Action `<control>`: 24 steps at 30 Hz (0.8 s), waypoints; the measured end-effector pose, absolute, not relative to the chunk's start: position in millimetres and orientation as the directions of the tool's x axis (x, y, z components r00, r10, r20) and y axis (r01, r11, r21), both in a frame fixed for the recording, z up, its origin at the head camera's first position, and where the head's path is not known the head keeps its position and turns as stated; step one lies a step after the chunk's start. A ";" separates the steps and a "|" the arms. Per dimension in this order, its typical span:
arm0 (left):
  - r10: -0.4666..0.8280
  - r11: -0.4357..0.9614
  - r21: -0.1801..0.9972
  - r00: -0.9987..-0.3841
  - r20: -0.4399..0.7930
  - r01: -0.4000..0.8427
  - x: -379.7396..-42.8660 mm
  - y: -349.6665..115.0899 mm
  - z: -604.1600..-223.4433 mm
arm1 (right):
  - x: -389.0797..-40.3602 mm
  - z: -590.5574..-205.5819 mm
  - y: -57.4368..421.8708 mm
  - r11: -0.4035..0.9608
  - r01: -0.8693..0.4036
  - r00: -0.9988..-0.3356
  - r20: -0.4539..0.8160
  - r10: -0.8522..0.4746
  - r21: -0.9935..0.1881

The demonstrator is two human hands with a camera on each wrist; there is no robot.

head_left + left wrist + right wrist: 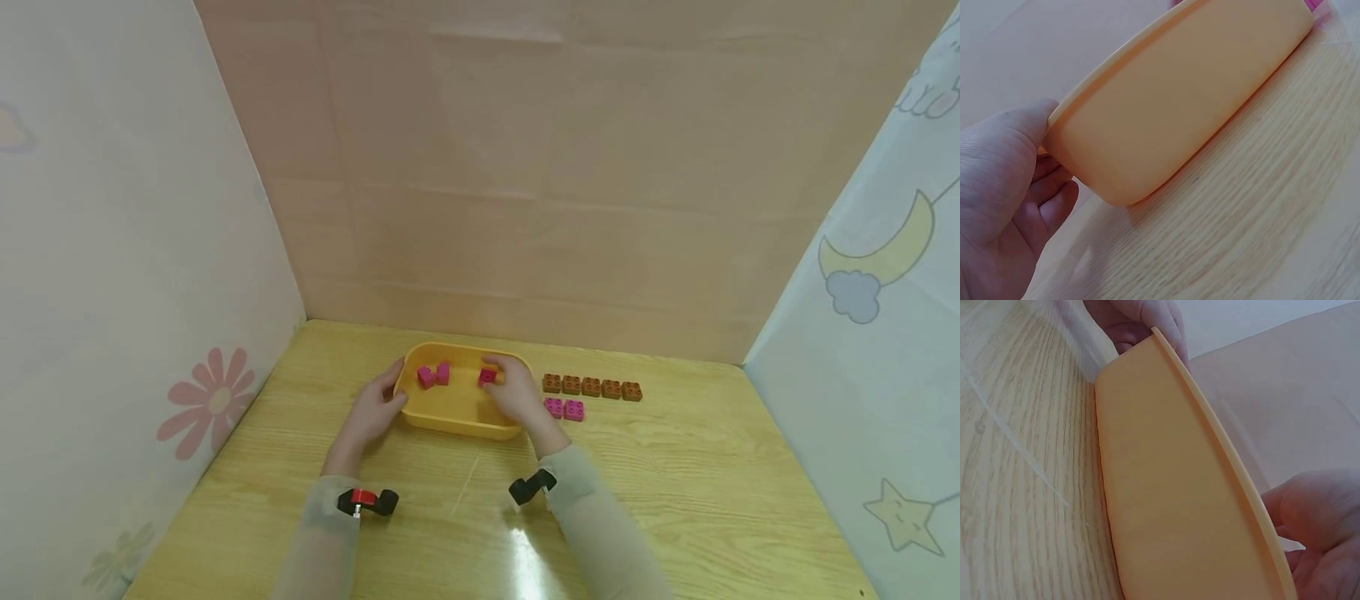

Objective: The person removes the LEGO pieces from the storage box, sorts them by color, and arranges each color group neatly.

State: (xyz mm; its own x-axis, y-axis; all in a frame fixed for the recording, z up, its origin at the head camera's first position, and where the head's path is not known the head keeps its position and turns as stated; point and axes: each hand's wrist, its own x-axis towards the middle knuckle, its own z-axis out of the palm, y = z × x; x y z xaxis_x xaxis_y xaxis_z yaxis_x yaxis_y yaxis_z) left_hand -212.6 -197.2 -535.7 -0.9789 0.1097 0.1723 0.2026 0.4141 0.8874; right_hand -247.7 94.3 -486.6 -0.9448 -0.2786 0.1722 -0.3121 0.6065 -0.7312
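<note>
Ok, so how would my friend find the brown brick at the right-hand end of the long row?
On the wooden table, look for the yellow tray. Just to its right is a straight row of five brown bricks, behind two pink bricks. Yours is the last brown brick, the one farthest from the tray.

looks like a makeshift booth tbh, creased plain backdrop, cartoon-print side walls, woodgrain table

The right hand partly hides a magenta toy brick, seemingly pinched; the head view's bottom edge cuts off both sleeves.
</note>
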 end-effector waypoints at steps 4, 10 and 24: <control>0.116 0.397 0.895 -0.978 0.171 0.204 -213.0 -197.7 -535.8 | -252.8 -490.2 90.6 0.631 -0.281 -0.954 0.141 -0.264 -0.723; 0.114 0.396 0.896 -0.979 0.167 0.199 -213.1 -196.6 -534.7 | -258.7 -496.6 85.2 0.656 -0.242 -0.964 0.102 -0.245 -0.715; 0.115 0.368 0.910 -0.980 0.161 0.192 -213.0 -194.7 -533.3 | -262.4 -498.8 80.6 0.694 -0.191 -0.972 0.036 -0.231 -0.695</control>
State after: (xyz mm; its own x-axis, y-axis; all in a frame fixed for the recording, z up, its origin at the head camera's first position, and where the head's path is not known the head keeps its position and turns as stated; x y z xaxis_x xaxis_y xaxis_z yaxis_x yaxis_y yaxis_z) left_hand -213.0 -194.7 -533.3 -0.9803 0.1147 0.1607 0.1922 0.3676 0.9099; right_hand -262.4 80.6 -498.8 -0.9723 -0.2311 0.0358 -0.1905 0.6938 -0.6945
